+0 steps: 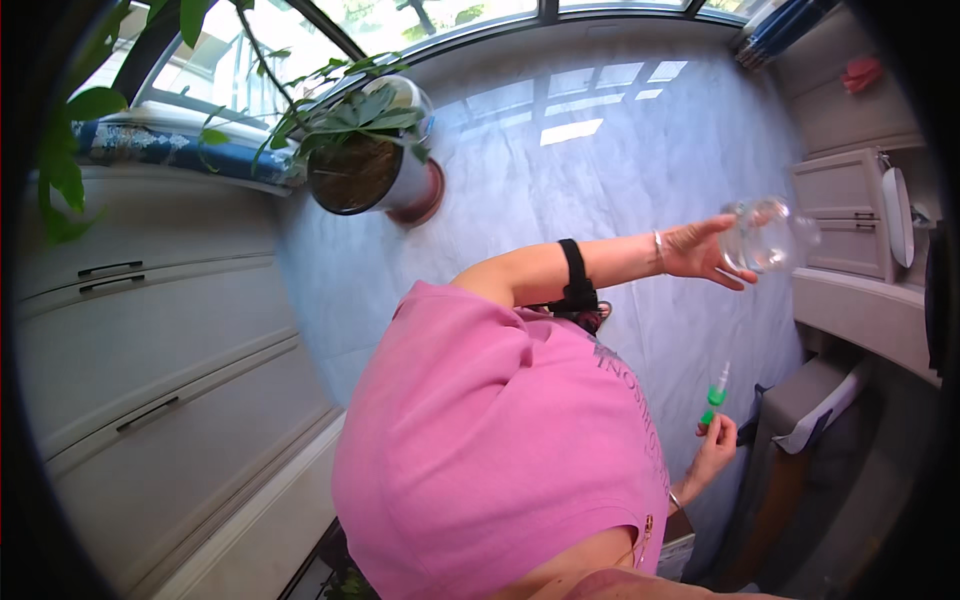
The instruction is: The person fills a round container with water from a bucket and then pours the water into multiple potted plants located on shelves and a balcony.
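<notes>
My left hand (705, 250) reaches out to the right and grips a clear, empty-looking bottle or jar (765, 238), thumb on one side and fingers on the other. Motion smears the clear thing's edges. Nearer my body, my right hand (716, 447) pinches a small green piece with a thin whitish tip (714, 396), like a spray nozzle; its exact kind is hard to make out. The tip points away from the fingers, toward the clear container, and the two are apart.
A potted plant (370, 185) stands on the pale marbled floor (520, 195). Cabinets with dark handles (160, 330) line the left. Opposite are pale drawers (850, 215) and a counter edge (865, 315), with a grey seat-like piece (815, 400) below.
</notes>
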`<state>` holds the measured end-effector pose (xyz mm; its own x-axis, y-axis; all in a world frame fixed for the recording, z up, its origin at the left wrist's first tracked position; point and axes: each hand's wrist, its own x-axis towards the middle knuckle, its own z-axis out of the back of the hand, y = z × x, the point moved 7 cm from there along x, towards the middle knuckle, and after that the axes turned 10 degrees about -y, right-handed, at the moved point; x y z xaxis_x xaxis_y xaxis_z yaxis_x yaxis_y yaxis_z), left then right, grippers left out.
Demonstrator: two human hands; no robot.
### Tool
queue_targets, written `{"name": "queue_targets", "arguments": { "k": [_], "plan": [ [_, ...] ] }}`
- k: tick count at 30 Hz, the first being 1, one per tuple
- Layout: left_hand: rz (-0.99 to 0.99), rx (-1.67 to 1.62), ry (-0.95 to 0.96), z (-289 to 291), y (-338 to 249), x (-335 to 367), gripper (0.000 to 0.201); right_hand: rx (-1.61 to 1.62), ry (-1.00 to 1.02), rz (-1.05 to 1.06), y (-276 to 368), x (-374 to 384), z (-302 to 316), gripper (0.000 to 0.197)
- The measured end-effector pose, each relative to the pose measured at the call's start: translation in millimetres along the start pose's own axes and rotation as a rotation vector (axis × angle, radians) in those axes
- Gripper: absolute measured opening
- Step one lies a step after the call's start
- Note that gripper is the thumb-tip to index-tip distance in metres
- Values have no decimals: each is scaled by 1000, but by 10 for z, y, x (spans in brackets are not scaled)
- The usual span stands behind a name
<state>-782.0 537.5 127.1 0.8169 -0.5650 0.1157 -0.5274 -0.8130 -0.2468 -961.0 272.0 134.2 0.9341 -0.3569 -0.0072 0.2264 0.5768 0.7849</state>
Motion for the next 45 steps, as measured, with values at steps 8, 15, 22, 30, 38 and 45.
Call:
{"name": "queue_targets", "arguments": {
  "k": [8, 15, 22, 30, 38, 45],
  "plan": [
    [-115, 39, -323, 299, -16, 760, 81, 21, -234, 61, -842, 1447, 1297, 9],
    [-134, 29, -264, 495, 144, 1325, 78, 22, -398, 121, -1379, 2541, 1890, 10],
    [-193, 181, -293, 387, -196, 2406, 89, 22, -404, 187, -1044, 4325, 2015, 12],
    [-84, -5, -124, 328, 181, 4343, 83, -135, -533, 156, -1606, 5769, 2650, 9],
    [58, -54, -148, 648, 600, 6311, 86, -220, -669, -61, -2368, 6715, 3304, 10],
    [45, -139, -80, 668, 836, 7533, 82, -180, -639, -35, -2496, 8408, 3477, 13]
  ]
}}
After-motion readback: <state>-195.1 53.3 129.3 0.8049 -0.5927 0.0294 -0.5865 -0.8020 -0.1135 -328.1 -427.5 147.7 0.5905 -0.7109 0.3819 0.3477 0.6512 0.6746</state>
